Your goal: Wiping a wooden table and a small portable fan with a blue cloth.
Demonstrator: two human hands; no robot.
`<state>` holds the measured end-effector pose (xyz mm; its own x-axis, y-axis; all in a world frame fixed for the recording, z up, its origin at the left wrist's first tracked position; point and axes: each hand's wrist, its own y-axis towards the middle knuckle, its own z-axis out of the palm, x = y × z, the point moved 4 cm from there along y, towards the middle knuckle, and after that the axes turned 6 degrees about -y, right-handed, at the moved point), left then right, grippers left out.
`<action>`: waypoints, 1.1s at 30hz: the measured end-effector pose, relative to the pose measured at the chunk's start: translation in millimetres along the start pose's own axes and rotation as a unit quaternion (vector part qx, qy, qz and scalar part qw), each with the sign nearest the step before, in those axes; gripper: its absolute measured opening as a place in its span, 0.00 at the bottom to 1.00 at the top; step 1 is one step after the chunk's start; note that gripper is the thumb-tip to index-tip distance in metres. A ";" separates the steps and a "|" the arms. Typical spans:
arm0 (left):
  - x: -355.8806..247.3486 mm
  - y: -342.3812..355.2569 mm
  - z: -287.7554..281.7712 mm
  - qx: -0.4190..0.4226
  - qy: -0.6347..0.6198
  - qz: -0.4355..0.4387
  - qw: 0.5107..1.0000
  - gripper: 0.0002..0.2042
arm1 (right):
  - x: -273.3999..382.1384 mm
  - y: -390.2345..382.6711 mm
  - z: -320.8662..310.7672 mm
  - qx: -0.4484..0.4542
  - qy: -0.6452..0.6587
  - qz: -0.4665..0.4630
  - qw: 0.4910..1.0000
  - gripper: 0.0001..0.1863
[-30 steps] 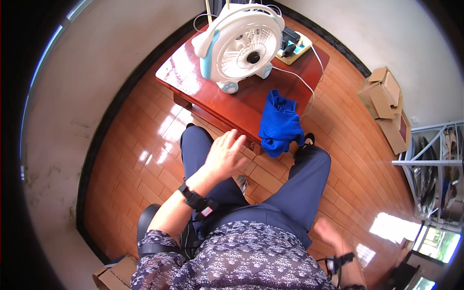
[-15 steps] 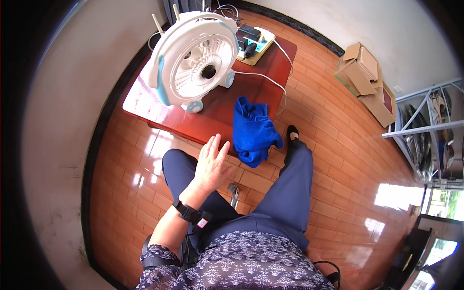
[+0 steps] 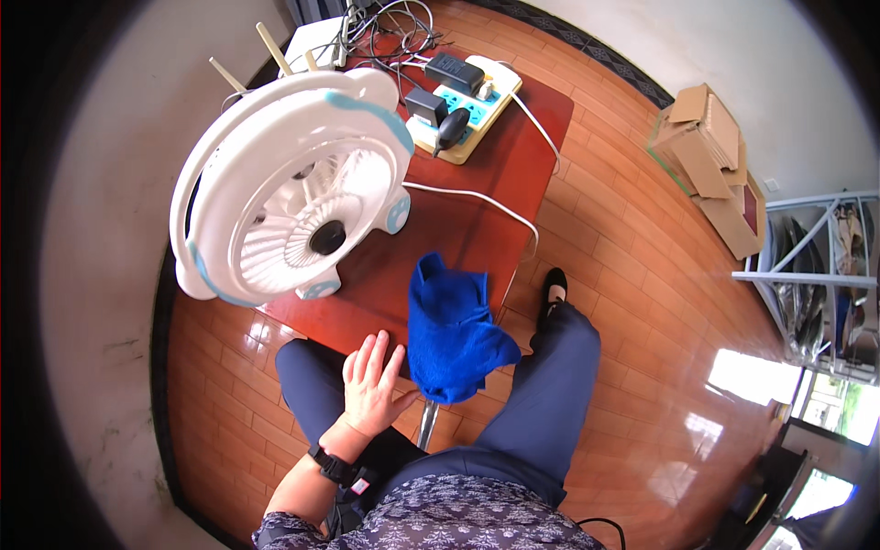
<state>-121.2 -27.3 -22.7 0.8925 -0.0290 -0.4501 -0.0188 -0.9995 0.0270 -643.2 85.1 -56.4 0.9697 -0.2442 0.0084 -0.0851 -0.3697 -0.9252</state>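
Right hand gone, state unseen, left hand (image 3: 369, 394) spread, empty, cloth (image 3: 449, 339) beside, fan (image 3: 291, 194) beyond

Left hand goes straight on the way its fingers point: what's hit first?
Likely the red table, at its near edge or top; the left hand overlaps that edge in view, but height is unclear.

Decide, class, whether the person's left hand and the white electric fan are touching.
Apart. The head view shows red tabletop between the left hand and the nearest foot of the white electric fan.
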 end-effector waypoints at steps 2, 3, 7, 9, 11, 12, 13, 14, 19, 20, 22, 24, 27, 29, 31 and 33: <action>-1.6 3.9 4.1 -0.008 0.004 0.009 1.000 0.45 | 3.7 3.4 -14.0 -0.001 -0.011 -0.003 1.000 0.31; -1.9 2.4 2.9 -0.010 0.001 0.002 1.000 0.45 | 1.9 5.3 -15.5 0.003 -0.017 -0.007 1.000 0.31; 0.0 1.1 0.4 -0.006 0.011 -0.025 1.000 0.43 | -10.1 9.8 -34.9 -0.003 -0.054 -0.020 0.998 0.31; -6.9 7.4 3.3 -0.022 0.007 -0.039 0.999 0.43 | -19.5 9.7 -55.9 -0.018 -0.083 -0.024 0.996 0.31; -12.6 9.6 2.4 -0.022 -0.001 -0.065 0.998 0.42 | -27.5 9.1 -78.1 -0.032 -0.114 -0.032 0.992 0.31; -14.3 9.4 -0.5 -0.033 -0.001 -0.074 0.997 0.42 | -30.5 8.8 -88.1 -0.038 -0.130 -0.040 0.990 0.31; -16.1 9.3 -1.8 -0.030 -0.010 -0.078 0.996 0.42 | -33.0 8.9 -95.2 -0.045 -0.147 -0.047 0.987 0.31; -16.8 5.9 -3.4 -0.029 -0.018 -0.085 0.996 0.42 | -32.9 13.9 -110.2 -0.050 -0.162 -0.058 0.984 0.31; -24.5 12.7 -1.2 -0.033 -0.014 -0.117 0.992 0.41 | -32.9 54.7 -210.2 -0.063 -0.117 -0.065 0.989 0.30; -25.2 13.5 -3.0 -0.042 -0.011 -0.126 0.991 0.41 | -32.8 63.2 -223.1 -0.054 -0.114 -0.052 0.991 0.29; -27.8 15.9 1.3 -0.033 -0.022 -0.143 0.989 0.41 | -7.8 53.5 -252.0 -0.081 -0.140 -0.058 0.985 0.29; -31.2 13.5 -0.7 -0.032 -0.022 -0.162 0.986 0.41 | 12.3 48.6 -275.8 -0.106 -0.167 -0.069 0.978 0.28; -41.6 7.6 2.8 -0.063 -0.032 -0.191 0.979 0.40 | 12.8 59.7 -299.0 -0.111 -0.161 -0.073 0.978 0.28; -48.8 6.4 4.6 -0.064 -0.052 -0.203 0.976 0.43 | 3.7 83.0 -308.4 -0.092 -0.160 -0.085 0.979 0.27; -66.2 15.0 2.4 -0.067 -0.070 -0.209 0.973 0.44 | -17.9 111.7 -308.1 -0.086 -0.151 -0.120 0.977 0.26; -82.7 24.2 2.1 -0.058 -0.105 -0.215 0.969 0.48 | -8.4 112.2 -310.3 -0.077 -0.145 -0.158 0.974 0.25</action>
<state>-196.5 -49.1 13.3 0.6957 0.3745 -0.6130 0.3962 -0.9118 -0.1074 -732.0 -232.4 -42.6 0.9752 0.1583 0.1548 0.2156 -0.5203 -0.8263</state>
